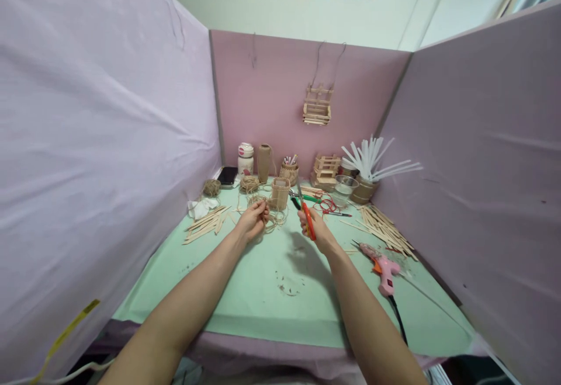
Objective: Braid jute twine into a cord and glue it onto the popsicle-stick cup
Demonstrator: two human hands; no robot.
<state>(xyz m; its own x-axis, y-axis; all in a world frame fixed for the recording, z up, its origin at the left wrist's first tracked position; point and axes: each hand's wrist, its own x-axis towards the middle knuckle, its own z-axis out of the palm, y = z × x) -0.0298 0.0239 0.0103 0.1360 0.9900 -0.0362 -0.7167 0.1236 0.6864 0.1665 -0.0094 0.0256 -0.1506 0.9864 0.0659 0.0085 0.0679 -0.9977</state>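
Observation:
My left hand [253,220] is closed, pinching a strand of tan jute twine [268,214] that lies in loose coils on the mint green table top [272,291]. My right hand [316,230] is closed round the orange handles of a pair of scissors [305,212], whose blades point up and away. The two hands hover about a hand's width apart above the table. Just behind them stands a small basket made of wooden sticks [280,193].
Wooden sticks lie in piles at left [205,225] and right [385,230]. A pink glue gun [382,268] with its black cord lies at right. Jars, a twine ball [211,187], a clear cup [344,189] and a pot of white sticks [368,166] line the back. Pink cloth walls enclose three sides.

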